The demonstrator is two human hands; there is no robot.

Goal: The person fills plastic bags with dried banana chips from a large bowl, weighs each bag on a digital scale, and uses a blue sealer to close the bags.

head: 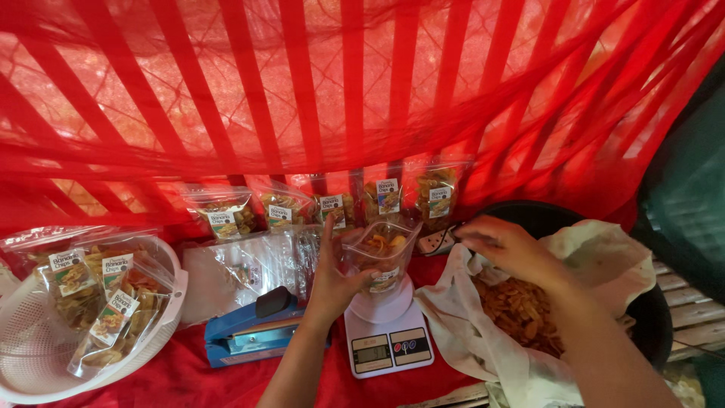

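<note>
**Bag held open on the scale**

Your left hand [332,283] gripped the clear bag [380,253] by its rim, upright on the white scale [387,338]. At 3 o'clock of the bag, your right hand [507,249] hovered over the chips [521,311] in the cloth-lined basin [653,310], fingers curled; whether it held any, you could not tell. The bag looked light, floppy and slippery; the chips brittle. Hold the rim, pinch chips gently.

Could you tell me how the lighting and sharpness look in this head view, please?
Head view: daylight through the red netting tints everything red; the left hand and its clear bag are fairly sharp; the right hand is slightly motion-blurred; edges bow from wide-angle distortion.
</note>
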